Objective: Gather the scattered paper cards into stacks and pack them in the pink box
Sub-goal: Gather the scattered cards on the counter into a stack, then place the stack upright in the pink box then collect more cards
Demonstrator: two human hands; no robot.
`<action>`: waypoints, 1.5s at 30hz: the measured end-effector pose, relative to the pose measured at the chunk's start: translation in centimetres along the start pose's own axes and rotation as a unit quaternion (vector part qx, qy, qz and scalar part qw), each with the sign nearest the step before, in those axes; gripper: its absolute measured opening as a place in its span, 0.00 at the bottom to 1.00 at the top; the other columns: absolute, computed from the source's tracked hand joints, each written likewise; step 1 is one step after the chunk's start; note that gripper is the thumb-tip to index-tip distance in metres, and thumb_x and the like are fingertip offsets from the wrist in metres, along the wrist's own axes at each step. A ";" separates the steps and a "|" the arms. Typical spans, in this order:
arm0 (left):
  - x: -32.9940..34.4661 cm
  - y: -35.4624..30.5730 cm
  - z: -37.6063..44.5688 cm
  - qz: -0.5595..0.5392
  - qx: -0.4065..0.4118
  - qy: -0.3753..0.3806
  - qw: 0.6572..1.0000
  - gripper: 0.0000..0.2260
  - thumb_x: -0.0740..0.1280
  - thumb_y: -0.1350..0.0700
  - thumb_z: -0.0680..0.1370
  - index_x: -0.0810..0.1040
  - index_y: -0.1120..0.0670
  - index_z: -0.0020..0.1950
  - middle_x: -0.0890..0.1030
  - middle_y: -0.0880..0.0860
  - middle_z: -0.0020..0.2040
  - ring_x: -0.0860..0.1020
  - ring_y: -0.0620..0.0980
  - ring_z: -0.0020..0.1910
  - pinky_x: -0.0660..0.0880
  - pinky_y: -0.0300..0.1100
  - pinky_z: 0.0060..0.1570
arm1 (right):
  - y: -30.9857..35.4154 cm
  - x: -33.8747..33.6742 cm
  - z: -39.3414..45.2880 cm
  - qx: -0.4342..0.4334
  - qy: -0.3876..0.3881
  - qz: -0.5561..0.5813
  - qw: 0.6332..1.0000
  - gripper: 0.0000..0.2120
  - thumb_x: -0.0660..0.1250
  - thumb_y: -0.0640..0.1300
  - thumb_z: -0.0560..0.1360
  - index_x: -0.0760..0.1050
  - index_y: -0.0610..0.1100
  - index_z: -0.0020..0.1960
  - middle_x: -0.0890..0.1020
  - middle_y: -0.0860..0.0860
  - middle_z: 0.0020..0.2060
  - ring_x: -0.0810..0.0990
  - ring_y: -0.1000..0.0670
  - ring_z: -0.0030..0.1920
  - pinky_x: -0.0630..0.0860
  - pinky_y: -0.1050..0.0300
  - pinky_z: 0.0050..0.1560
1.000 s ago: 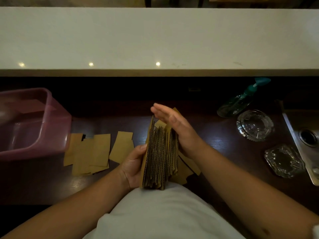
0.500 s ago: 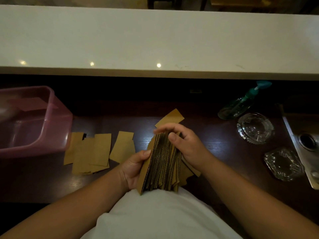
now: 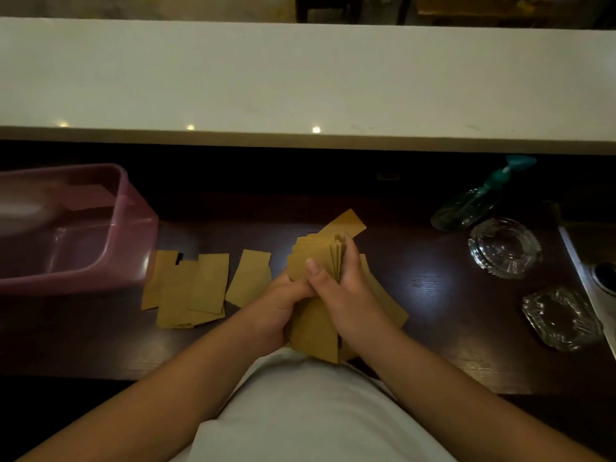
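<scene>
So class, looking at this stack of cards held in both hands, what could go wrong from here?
1. The stack is fanned and uneven; cards may slip from the grip of the left hand and right hand.
2. Loose cards beside the pink box could get forgotten.

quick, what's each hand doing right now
Left hand: closed on the card stack.
Right hand: closed on the same card stack, thumb across its face.
</scene>
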State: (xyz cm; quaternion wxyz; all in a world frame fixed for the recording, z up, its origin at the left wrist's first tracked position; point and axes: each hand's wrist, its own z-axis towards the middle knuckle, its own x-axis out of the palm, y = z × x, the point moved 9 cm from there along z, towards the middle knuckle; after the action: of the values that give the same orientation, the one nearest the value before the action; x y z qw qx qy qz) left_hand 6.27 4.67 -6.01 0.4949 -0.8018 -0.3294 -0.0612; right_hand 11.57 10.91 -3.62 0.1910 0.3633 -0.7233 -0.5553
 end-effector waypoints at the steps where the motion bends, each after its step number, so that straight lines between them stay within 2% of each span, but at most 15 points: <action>1: -0.5 -0.2 -0.4 -0.002 0.004 -0.007 1.000 0.19 0.69 0.54 0.70 0.79 0.57 0.60 0.84 0.59 0.51 0.82 0.58 0.52 0.80 0.52 0.48 | -0.2 0.4 0.0 0.002 0.005 -0.025 1.000 0.55 0.63 0.79 0.59 0.50 0.54 0.77 0.69 0.52 0.71 0.68 0.51 0.71 0.66 0.45 0.72; 5: -1.7 -1.1 -1.7 0.018 0.024 -0.032 0.999 0.14 0.69 0.58 0.70 0.81 0.57 0.56 0.85 0.58 0.48 0.83 0.57 0.48 0.81 0.51 0.45 | -0.1 0.9 -0.4 -0.014 -0.036 -0.041 0.998 0.52 0.56 0.82 0.60 0.51 0.57 0.76 0.68 0.51 0.72 0.67 0.50 0.71 0.67 0.43 0.70; 9: -3.3 -3.1 -2.8 0.040 0.053 -0.045 0.997 0.12 0.69 0.58 0.70 0.80 0.52 0.54 0.86 0.52 0.45 0.84 0.52 0.46 0.80 0.43 0.42 | 1.1 3.3 -0.5 -0.003 0.008 0.036 0.999 0.33 0.61 0.72 0.66 0.58 0.65 0.69 0.76 0.56 0.63 0.76 0.60 0.61 0.75 0.50 0.64; 12: -6.9 -4.9 -4.1 0.006 0.065 -0.090 0.994 0.20 0.70 0.54 0.70 0.77 0.55 0.61 0.85 0.55 0.51 0.83 0.56 0.51 0.80 0.48 0.45 | 2.6 6.1 -0.1 0.014 0.089 0.032 0.995 0.46 0.70 0.67 0.67 0.51 0.57 0.76 0.72 0.59 0.65 0.75 0.60 0.62 0.77 0.54 0.62; 15: -11.0 -7.1 -5.8 -0.001 0.087 -0.145 0.986 0.28 0.75 0.52 0.65 0.74 0.55 0.63 0.83 0.58 0.55 0.83 0.57 0.52 0.80 0.54 0.49 | 4.8 9.3 0.2 -0.001 0.146 -0.095 0.985 0.42 0.76 0.56 0.68 0.56 0.58 0.74 0.72 0.66 0.56 0.74 0.65 0.54 0.78 0.66 0.46; 18: -14.2 -9.1 -7.9 0.031 0.109 -0.180 0.977 0.36 0.77 0.48 0.59 0.72 0.53 0.65 0.81 0.59 0.58 0.83 0.57 0.53 0.80 0.57 0.49 | 6.9 12.7 1.3 0.002 0.166 -0.146 0.975 0.38 0.77 0.52 0.67 0.61 0.57 0.70 0.72 0.66 0.50 0.76 0.63 0.48 0.77 0.69 0.39; 20: -16.0 -10.4 -9.3 0.040 0.134 -0.197 0.970 0.35 0.77 0.48 0.58 0.73 0.52 0.63 0.82 0.58 0.56 0.83 0.57 0.52 0.80 0.58 0.49 | 8.4 15.0 1.9 0.007 0.171 -0.131 0.977 0.34 0.78 0.51 0.66 0.63 0.56 0.65 0.75 0.64 0.50 0.78 0.61 0.48 0.78 0.68 0.41; 23: -19.6 -12.2 -11.8 0.032 0.153 -0.209 0.965 0.33 0.77 0.48 0.59 0.75 0.53 0.62 0.83 0.58 0.54 0.83 0.57 0.51 0.80 0.58 0.49 | 9.8 20.1 2.5 0.011 0.188 -0.097 0.977 0.38 0.79 0.49 0.64 0.63 0.53 0.67 0.78 0.55 0.57 0.80 0.54 0.55 0.81 0.51 0.54; 25: -23.0 -13.1 -13.4 0.018 0.151 -0.202 0.968 0.34 0.77 0.49 0.59 0.74 0.55 0.63 0.83 0.59 0.54 0.83 0.58 0.52 0.80 0.56 0.49 | 10.7 24.5 2.8 -0.001 0.201 -0.108 0.974 0.39 0.79 0.47 0.64 0.62 0.52 0.68 0.78 0.54 0.58 0.80 0.52 0.56 0.80 0.46 0.57; 31: -29.0 -15.4 -16.1 -0.013 0.153 -0.173 0.973 0.31 0.75 0.54 0.64 0.72 0.56 0.66 0.81 0.60 0.57 0.82 0.58 0.53 0.79 0.52 0.49 | 12.3 33.1 3.8 -0.007 0.249 -0.096 0.964 0.35 0.76 0.42 0.68 0.56 0.51 0.65 0.75 0.49 0.60 0.78 0.51 0.59 0.79 0.47 0.59; 34: -32.0 -16.5 -16.9 -0.027 0.151 -0.164 0.974 0.30 0.75 0.54 0.66 0.72 0.55 0.67 0.80 0.61 0.59 0.81 0.59 0.55 0.79 0.53 0.48 | 12.9 36.1 5.1 -0.019 0.223 -0.121 0.967 0.40 0.76 0.52 0.60 0.58 0.53 0.65 0.75 0.50 0.61 0.77 0.48 0.60 0.78 0.44 0.59; 36: -33.6 -17.0 -17.2 -0.037 0.146 -0.157 0.976 0.27 0.72 0.55 0.69 0.72 0.54 0.67 0.79 0.61 0.59 0.81 0.59 0.54 0.79 0.55 0.47 | 12.9 37.8 5.9 -0.012 0.220 -0.109 0.969 0.43 0.76 0.54 0.59 0.59 0.53 0.68 0.75 0.50 0.61 0.77 0.47 0.60 0.78 0.42 0.59; 40: -36.6 -17.7 -17.6 -0.068 0.145 -0.185 0.970 0.20 0.70 0.55 0.73 0.74 0.52 0.65 0.80 0.61 0.58 0.82 0.59 0.54 0.80 0.56 0.48 | 11.8 41.6 6.5 0.057 0.252 -0.014 0.966 0.34 0.75 0.48 0.66 0.60 0.54 0.66 0.77 0.49 0.59 0.79 0.45 0.59 0.79 0.38 0.57; 42: -37.8 -17.8 -17.7 -0.089 0.143 -0.193 0.967 0.20 0.70 0.53 0.72 0.75 0.53 0.64 0.81 0.60 0.57 0.82 0.58 0.53 0.80 0.55 0.47 | 11.7 42.8 7.4 0.041 0.213 -0.030 0.976 0.32 0.75 0.48 0.66 0.62 0.54 0.64 0.78 0.50 0.57 0.80 0.47 0.57 0.80 0.40 0.56; 45: -39.1 -18.8 -17.4 -0.086 0.135 -0.180 0.971 0.17 0.69 0.48 0.71 0.81 0.50 0.58 0.84 0.59 0.54 0.83 0.56 0.53 0.80 0.55 0.51 | 10.7 44.1 9.3 0.053 0.180 -0.007 0.982 0.37 0.77 0.54 0.59 0.66 0.49 0.64 0.80 0.49 0.57 0.81 0.47 0.56 0.81 0.43 0.55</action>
State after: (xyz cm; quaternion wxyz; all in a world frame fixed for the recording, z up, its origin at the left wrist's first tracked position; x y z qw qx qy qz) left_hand -31.17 -22.61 0.28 0.5239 -0.6944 -0.4857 0.0864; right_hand -27.31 -14.14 -2.02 0.2948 0.4719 -0.7031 -0.4428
